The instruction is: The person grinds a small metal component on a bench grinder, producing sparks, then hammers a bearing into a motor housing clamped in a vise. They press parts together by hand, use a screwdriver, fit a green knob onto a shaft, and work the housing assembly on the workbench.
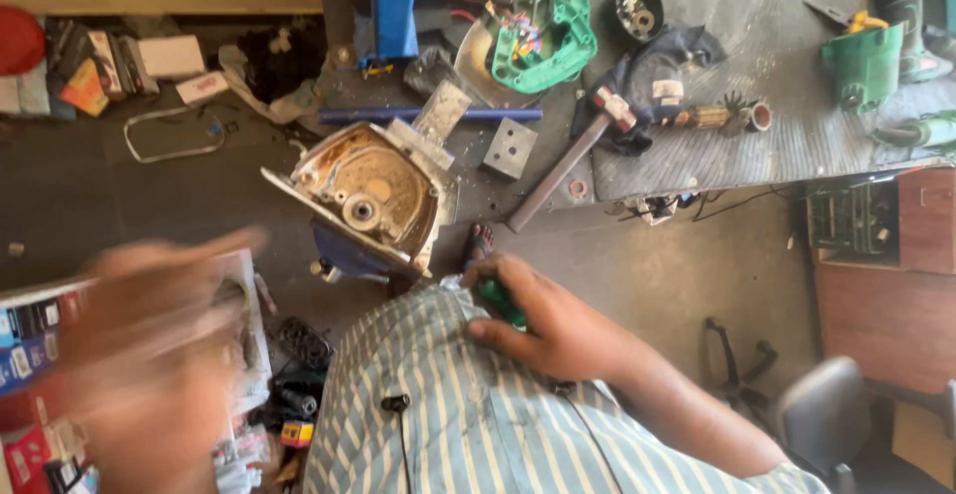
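Note:
My right hand (548, 320) is pressed against my striped shirt and closed around a small green-handled tool (501, 304), of which only a bit shows. My left hand (159, 355) is raised at the lower left, badly blurred, with the fingers apart and nothing seen in it. Ahead of me, an opened circular saw housing (366, 190) with a metal gear and rusty inner face is clamped in a blue vise (344, 255). A hammer (568, 160) lies on the bench to its right.
The bench holds a green motor casing with wires (533, 36), a metal block (510, 147), an armature (712, 116), a black cloth (652, 76) and green power tools (866, 61). Boxes (30, 335) stand at lower left. An office chair (827, 414) is at lower right.

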